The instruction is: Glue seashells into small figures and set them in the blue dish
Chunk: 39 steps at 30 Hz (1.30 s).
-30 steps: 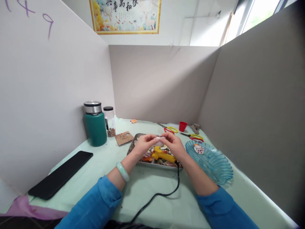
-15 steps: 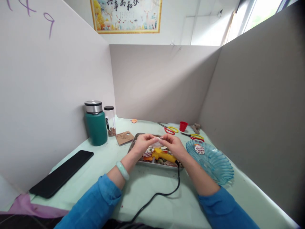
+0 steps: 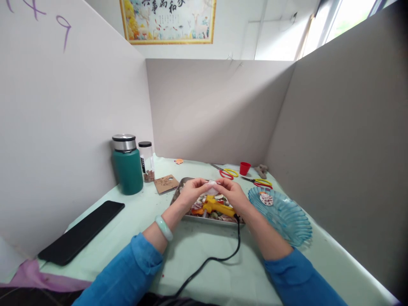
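Over the tray, my left hand (image 3: pixel 193 190) and my right hand (image 3: pixel 230 191) meet fingertip to fingertip. Both are closed in a pinch on a small, thin white piece (image 3: pixel 211 187) that looks like a shell; the fingers partly cover it. Below them a yellow glue gun (image 3: pixel 219 207) lies across the metal tray (image 3: pixel 207 220), its black cord (image 3: pixel 216 259) running toward me over the table. Mixed shells (image 3: pixel 196 206) in white, orange and brown fill the tray under the gun.
To the right stands a blue glass dish (image 3: pixel 287 219) with a speckled shell (image 3: pixel 266 199) in it. Two pairs of scissors (image 3: pixel 228 173) and a red cup (image 3: pixel 245 168) lie behind. A green flask (image 3: pixel 128 172), clear jar (image 3: pixel 147 163), brown card (image 3: pixel 166 183) and black slab (image 3: pixel 83 231) are left.
More of the white piece shows between my fingertips now. Both hands have stayed in nearly the same place, and the glue gun still lies on the tray.
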Motion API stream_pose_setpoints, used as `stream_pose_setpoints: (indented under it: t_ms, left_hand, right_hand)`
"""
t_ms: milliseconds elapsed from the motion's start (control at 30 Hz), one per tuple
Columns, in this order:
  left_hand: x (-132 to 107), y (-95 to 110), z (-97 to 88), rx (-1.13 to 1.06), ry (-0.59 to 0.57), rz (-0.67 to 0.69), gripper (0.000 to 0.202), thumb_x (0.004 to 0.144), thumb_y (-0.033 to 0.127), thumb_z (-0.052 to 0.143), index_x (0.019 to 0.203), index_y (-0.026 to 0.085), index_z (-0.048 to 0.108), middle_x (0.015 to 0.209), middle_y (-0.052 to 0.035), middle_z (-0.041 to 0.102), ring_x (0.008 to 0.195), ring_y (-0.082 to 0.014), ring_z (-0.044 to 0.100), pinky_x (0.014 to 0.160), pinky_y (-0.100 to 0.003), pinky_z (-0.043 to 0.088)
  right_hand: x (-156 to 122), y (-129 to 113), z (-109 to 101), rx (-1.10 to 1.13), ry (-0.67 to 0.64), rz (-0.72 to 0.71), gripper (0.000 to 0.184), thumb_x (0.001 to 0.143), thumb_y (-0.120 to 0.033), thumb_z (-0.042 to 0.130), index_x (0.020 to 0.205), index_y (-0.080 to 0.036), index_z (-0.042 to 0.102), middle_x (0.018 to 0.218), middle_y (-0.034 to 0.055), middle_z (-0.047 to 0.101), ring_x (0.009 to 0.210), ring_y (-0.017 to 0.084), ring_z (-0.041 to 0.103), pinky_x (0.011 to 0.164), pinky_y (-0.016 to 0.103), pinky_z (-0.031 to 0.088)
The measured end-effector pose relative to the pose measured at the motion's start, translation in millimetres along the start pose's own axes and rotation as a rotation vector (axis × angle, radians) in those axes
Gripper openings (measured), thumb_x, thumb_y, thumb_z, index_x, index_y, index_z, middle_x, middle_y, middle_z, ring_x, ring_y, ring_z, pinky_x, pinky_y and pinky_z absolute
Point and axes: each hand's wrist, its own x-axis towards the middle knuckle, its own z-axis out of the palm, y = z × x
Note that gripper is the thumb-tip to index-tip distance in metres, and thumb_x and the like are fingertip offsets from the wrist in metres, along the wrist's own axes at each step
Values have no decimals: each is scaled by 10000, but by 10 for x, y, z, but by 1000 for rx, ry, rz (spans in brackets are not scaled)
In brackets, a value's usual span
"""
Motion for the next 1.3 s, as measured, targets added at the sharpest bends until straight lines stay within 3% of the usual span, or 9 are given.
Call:
stream_pose_setpoints:
  t_ms: [400,600,867,1100,1300]
  left_hand:
    - [-10,-13,-2,41,11,-5,318,639,411,766,691,122,642,648,-1,624,606,-105,538,616,-231,409]
    - [-18,24,34,5,10,20,336,637,369,774,833,138,629,780,-16,651,713,-125,587,696,-249,454]
    - [-6,11,2,38,28,33,264,654,345,758,744,125,644,721,-17,642,673,-114,564,673,-236,436]
    - [-5,9,-11,63,29,30,245,640,332,766,702,123,653,672,-14,632,624,-112,544,633,-234,422]
    - [-3,6,-3,35,69,19,261,644,352,753,737,128,658,689,-18,646,640,-124,564,644,-245,435]
  right_hand:
    - [5,55,-15,-44,3,-19,275,726,-457,686,789,-194,640,697,-6,639,640,150,573,624,267,445]
    - [4,64,-18,-112,6,-60,246,747,-435,672,795,-196,637,692,-13,624,649,147,564,623,263,438]
    - [5,95,-14,-218,40,-116,231,759,-420,662,845,-207,640,708,-6,630,659,160,573,610,271,445]
    - [-25,35,-8,-271,35,-146,204,749,-411,670,760,-209,650,708,6,642,664,168,575,621,277,442]
    - [-6,66,-16,-245,48,-119,229,777,-409,628,881,-213,684,770,20,686,697,185,605,636,288,459]
